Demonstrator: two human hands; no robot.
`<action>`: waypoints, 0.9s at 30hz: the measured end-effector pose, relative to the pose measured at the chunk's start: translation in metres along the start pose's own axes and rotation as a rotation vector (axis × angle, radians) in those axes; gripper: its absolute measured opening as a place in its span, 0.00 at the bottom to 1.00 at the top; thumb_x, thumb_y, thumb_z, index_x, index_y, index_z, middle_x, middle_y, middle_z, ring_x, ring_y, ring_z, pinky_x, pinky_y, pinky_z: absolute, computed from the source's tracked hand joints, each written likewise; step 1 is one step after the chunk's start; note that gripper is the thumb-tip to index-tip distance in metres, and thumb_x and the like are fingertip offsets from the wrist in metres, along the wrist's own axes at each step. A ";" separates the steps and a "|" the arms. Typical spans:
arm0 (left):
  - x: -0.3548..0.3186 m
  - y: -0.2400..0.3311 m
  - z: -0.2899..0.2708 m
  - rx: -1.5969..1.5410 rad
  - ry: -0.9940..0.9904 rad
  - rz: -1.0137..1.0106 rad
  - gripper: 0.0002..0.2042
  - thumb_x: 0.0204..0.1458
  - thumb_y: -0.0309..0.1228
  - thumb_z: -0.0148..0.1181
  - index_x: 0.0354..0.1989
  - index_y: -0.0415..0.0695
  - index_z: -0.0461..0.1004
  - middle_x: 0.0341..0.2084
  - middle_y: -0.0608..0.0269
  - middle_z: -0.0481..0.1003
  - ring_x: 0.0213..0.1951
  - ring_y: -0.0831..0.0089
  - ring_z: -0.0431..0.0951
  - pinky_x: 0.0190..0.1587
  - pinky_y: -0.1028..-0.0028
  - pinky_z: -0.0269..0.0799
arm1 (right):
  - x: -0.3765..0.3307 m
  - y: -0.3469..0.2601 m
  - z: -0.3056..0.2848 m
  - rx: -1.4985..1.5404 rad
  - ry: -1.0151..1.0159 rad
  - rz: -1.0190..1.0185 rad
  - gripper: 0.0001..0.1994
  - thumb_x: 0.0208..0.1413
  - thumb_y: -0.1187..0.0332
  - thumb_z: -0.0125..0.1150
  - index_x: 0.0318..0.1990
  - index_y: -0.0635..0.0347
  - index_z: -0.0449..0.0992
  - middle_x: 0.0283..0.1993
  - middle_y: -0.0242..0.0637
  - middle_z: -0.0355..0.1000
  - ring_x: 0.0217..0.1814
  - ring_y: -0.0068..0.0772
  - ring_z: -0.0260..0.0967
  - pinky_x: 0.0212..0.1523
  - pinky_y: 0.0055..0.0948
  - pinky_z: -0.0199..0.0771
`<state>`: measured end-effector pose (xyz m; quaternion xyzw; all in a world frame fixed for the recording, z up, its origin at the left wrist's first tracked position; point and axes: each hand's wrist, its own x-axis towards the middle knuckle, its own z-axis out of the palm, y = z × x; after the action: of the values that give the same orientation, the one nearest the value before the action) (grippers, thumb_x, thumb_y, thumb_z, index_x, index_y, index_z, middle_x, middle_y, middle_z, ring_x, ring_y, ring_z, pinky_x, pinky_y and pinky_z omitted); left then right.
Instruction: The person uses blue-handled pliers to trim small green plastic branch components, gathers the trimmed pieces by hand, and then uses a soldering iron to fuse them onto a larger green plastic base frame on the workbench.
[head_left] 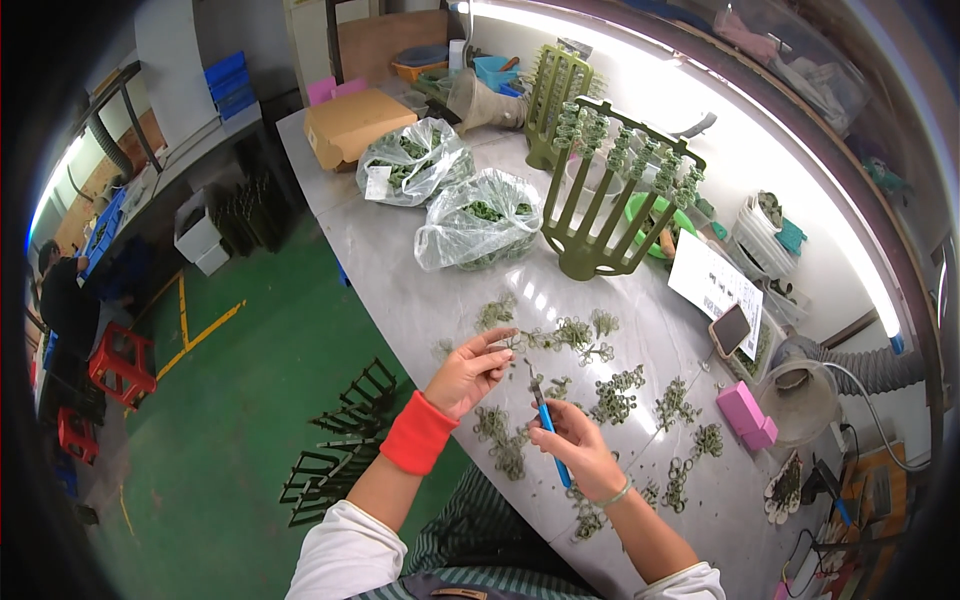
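Note:
My left hand (pixel 472 370), with a red wristband on its wrist, is pinched shut on a small pale-green ring-shaped piece (pixel 514 343) above the grey table. My right hand (pixel 582 450) grips a slim blue-handled tool (pixel 546 425), with its dark narrow tip pointing up toward that piece. Whether the tip is a blade cannot be made out. Loose clusters of similar green rings lie around both hands, among them one cluster (pixel 618 395) right of the tool and another (pixel 502 440) below my left hand.
Two clear plastic bags (pixel 480 220) of green pieces and a cardboard box (pixel 358 127) stand at the far left of the table. A green rack (pixel 600 215) carries more pieces. On the right are a phone (pixel 730 330), a pink block (pixel 746 415) and a duct hood (pixel 800 400). Another person sits far left.

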<state>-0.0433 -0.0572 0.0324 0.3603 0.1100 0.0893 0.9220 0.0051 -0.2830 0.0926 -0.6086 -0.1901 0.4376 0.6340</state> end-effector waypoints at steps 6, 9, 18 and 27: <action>-0.002 -0.002 0.005 -0.067 0.102 -0.039 0.10 0.58 0.20 0.58 0.47 0.43 0.74 0.40 0.62 0.78 0.39 0.79 0.77 0.42 0.83 0.74 | 0.003 -0.002 0.000 -0.020 0.012 -0.022 0.25 0.58 0.69 0.65 0.61 0.66 0.66 0.47 0.34 0.73 0.47 0.21 0.69 0.48 0.23 0.70; -0.005 -0.006 0.008 0.058 0.102 -0.035 0.08 0.58 0.22 0.59 0.45 0.42 0.74 0.39 0.62 0.78 0.40 0.79 0.77 0.42 0.82 0.74 | 0.005 0.004 -0.002 -0.035 0.008 -0.052 0.28 0.58 0.67 0.66 0.61 0.71 0.63 0.47 0.35 0.70 0.49 0.22 0.69 0.53 0.24 0.70; -0.017 -0.008 0.023 -0.018 0.045 -0.095 0.11 0.58 0.22 0.60 0.49 0.41 0.74 0.36 0.68 0.76 0.37 0.81 0.74 0.42 0.82 0.72 | 0.008 0.009 -0.006 -0.240 0.069 -0.113 0.31 0.54 0.61 0.68 0.60 0.69 0.64 0.45 0.34 0.69 0.45 0.22 0.66 0.47 0.24 0.70; -0.021 -0.004 0.025 0.189 -0.066 -0.122 0.16 0.57 0.23 0.57 0.55 0.41 0.71 0.35 0.72 0.70 0.34 0.83 0.68 0.38 0.83 0.68 | 0.000 0.004 -0.014 -0.306 0.020 -0.058 0.32 0.54 0.58 0.69 0.60 0.66 0.65 0.44 0.34 0.69 0.45 0.22 0.65 0.48 0.24 0.69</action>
<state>-0.0566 -0.0815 0.0500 0.4412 0.1094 0.0105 0.8906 0.0146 -0.2914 0.0867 -0.6968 -0.2655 0.3789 0.5481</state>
